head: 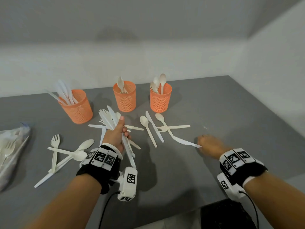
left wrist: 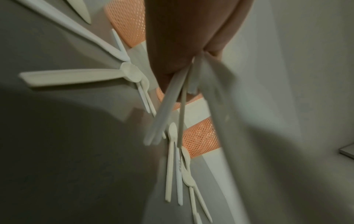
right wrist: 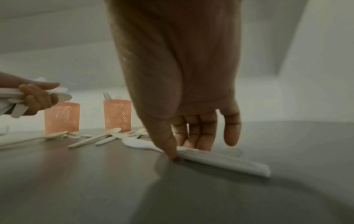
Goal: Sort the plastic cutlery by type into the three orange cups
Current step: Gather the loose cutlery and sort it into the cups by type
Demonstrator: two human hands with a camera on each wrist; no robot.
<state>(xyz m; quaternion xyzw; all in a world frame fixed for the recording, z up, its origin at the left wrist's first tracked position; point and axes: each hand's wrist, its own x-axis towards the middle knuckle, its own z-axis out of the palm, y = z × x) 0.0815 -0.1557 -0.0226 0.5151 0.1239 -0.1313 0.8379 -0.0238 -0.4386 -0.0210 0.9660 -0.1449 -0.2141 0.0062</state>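
i am judging the sorting as partly done. the left cup (head: 77, 108) is holding white knives, the middle cup (head: 125, 97) some forks, the right cup (head: 160, 99) some spoons. many pieces are still lying loose on the grey worktop (head: 222, 113): one crossed group near my left side (head: 66, 152), another in front of the cups (head: 156, 128).

my left hand (head: 118, 135) is making a closed grip around a mixed bundle (head: 109, 119) of knives and forks, thumb up, raised above the worktop. my right hand (right wrist: 184, 106) is reaching down to a white knife (right wrist: 220, 159) that is lying flat; thumb and fingertips are touching its handle and starting to pinch it, but it is not lifted yet.

the cups are of orange plastic mesh, round and a little tapered, with small holes. the cutlery is thin, matte and light; the knives look whiter, the spoons and forks more cream. at the far left a clear plastic bag (head: 11, 151) is showing more cutlery inside.
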